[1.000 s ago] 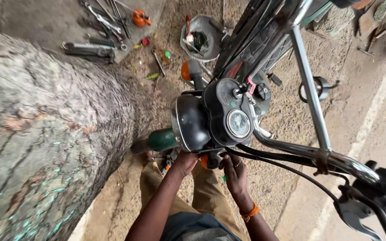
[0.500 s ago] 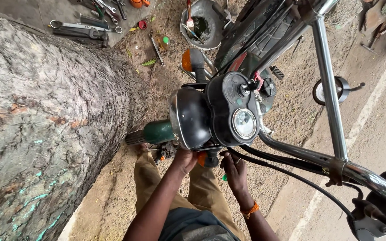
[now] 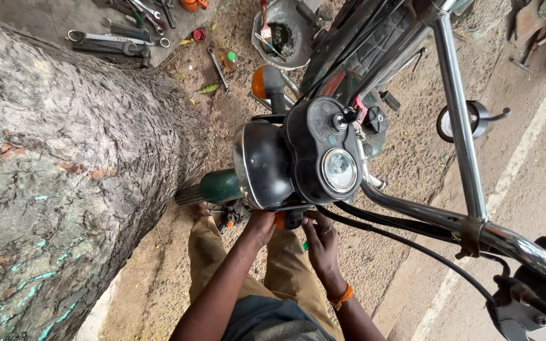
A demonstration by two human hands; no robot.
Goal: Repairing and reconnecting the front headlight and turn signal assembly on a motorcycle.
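left hand (image 3: 260,225): center frame, fingers curled up under the headlight (image 3: 263,165), gripping its lower edge by the look of it
right hand (image 3: 321,241): just right of it, fingers bent on the orange bit (image 3: 279,220) under the housing; can't tell if it's actually pinching anything
headlight: center, black, on the handlebar (image 3: 459,120)
trunk (image 3: 64,177): fills the left
spanners (image 3: 112,41): upper left, on the ground

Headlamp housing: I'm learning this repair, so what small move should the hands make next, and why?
Probably steady the headlamp housing with the left hand while the right hand works the orange part beneath it; both hands already meet there.
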